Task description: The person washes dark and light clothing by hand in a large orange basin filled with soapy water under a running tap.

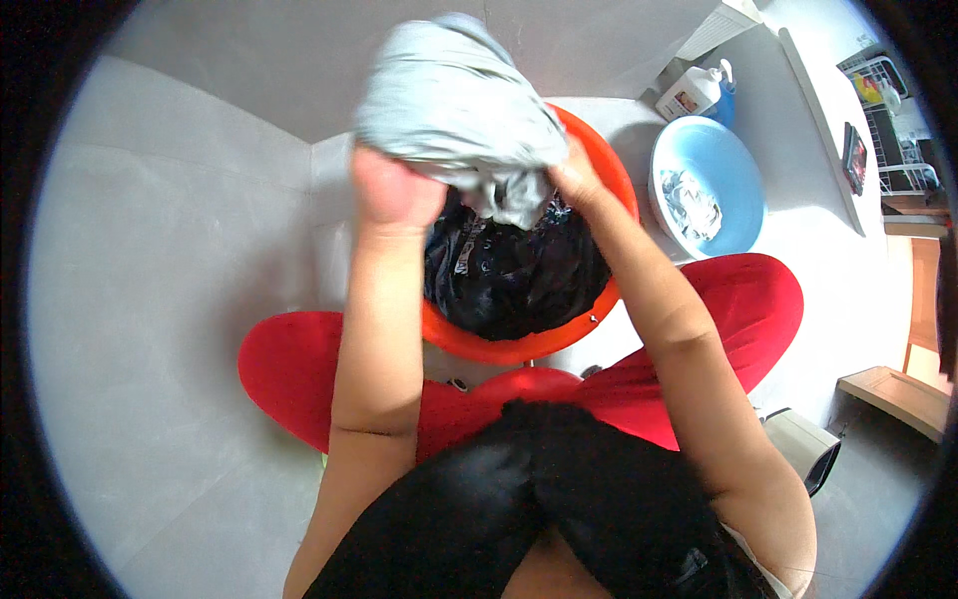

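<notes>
Between my two hands a bunched pale grey-green cloth (454,95), wet-looking and blurred in part, is lifted above an orange-red basin (499,349). My left hand (397,190) supports its lower left side from beneath, the fingers mostly hidden behind the cloth. At its lower right, my right hand (576,175) grips the edge with bent fingers. A twisted end of the cloth hangs down between the hands. Dark wet clothes (509,275) with some pale print lie in the basin below.
Right of the orange-red basin stands a light blue basin (738,200) holding a white cloth (694,207). Behind it is a white pump bottle (694,93). A phone (854,160) lies on the ledge at right. Tiled walls enclose the left and far sides; my red-trousered knees flank the basin.
</notes>
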Motion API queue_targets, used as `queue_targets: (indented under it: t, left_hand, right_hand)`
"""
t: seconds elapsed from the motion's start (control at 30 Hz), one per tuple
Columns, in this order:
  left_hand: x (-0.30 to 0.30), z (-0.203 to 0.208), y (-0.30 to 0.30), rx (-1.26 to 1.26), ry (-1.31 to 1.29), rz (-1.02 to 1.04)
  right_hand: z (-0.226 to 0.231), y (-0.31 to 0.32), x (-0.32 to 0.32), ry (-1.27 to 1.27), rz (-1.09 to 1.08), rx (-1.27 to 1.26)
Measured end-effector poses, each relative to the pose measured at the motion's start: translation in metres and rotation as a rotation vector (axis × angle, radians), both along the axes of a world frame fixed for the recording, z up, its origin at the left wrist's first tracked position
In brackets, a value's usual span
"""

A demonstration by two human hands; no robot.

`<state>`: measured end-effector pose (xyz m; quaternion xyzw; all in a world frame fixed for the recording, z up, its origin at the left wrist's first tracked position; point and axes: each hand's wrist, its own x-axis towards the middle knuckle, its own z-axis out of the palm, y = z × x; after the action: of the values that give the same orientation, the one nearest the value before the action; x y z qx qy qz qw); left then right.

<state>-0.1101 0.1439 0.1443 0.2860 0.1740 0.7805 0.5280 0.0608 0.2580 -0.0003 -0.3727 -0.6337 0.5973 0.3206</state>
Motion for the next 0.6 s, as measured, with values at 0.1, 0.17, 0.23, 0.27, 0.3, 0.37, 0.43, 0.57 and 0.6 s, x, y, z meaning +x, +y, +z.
queue_targets:
  t: [0.1, 0.17, 0.23, 0.27, 0.3, 0.37, 0.43, 0.57, 0.6]
  left_hand:
    - [-0.057, -0.013, -0.029, 0.142, 0.052, -0.021]
    - [-0.074, -0.042, -0.038, -0.473, 0.178, 0.357]
    - [-0.106, -0.108, -0.040, -0.630, 0.161, 0.276]
    - [-0.107, -0.123, -0.035, -0.720, 0.182, 0.288]
    - [-0.080, -0.118, -0.020, -0.835, 0.270, 0.422]
    - [-0.061, -0.136, -0.004, -0.999, 0.459, 0.390]
    - [-0.061, -0.189, 0.001, -1.093, 1.564, 0.593]
    - [-0.011, -0.203, 0.019, -1.316, 1.928, -0.103]
    - [-0.007, -0.213, 0.022, -1.316, 1.952, -0.165]
  right_hand:
    - [0.040, 0.027, -0.009, 0.114, -0.105, -0.144]
    - [0.065, 0.037, -0.006, -0.031, -0.101, 0.061]
    - [0.049, 0.051, -0.011, -0.187, -0.106, 0.108]
    - [0.039, 0.052, -0.011, -0.302, -0.098, 0.110]
    - [0.025, 0.053, -0.009, -0.419, -0.095, 0.109]
    - [-0.042, 0.064, 0.006, -0.682, -0.048, 0.195]
    - [-0.069, 0.041, 0.002, -1.001, 0.211, 0.247]
    - [-0.101, -0.014, -0.011, -1.344, 0.545, 0.421]
    - [-0.110, -0.021, -0.015, -1.363, 0.605, 0.506]
